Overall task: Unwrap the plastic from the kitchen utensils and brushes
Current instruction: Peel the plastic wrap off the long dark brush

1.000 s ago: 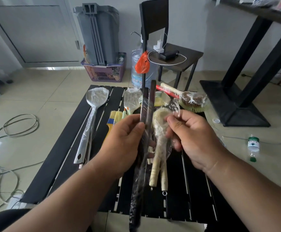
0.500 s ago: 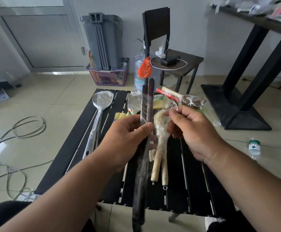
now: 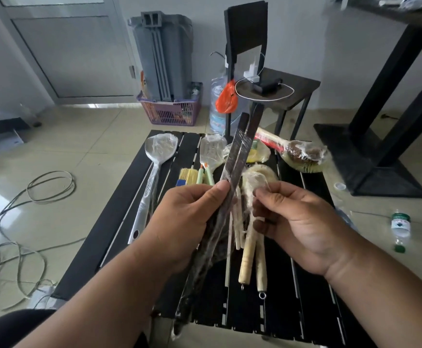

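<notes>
Head view: the left hand grips a long dark utensil pair wrapped in clear plastic, fingers curled round it about midway along, thumb pressed on its near face. The pair is tilted, its top toward the chair and its lower end past the near edge of the bench. The right hand is just beside it, thumb and fingers curled; whether they pinch any film cannot be told.

Beneath the hands, wooden-handled brushes lie on the slatted black bench, wrapped in film, handles toward the person, pale bristle head behind the fingers. A wrapped steel ladle lies along the left side, bowl away from the person. Between it and the dark pair lie a yellow pastry brush and a wrapped spatula with green handles. A wrapped round brush lies at the far right corner.

On the floor are cables on the left, a small bottle on the right, and a purple basket holding a grey bin by the wall. A large water bottle stands by the chair.
</notes>
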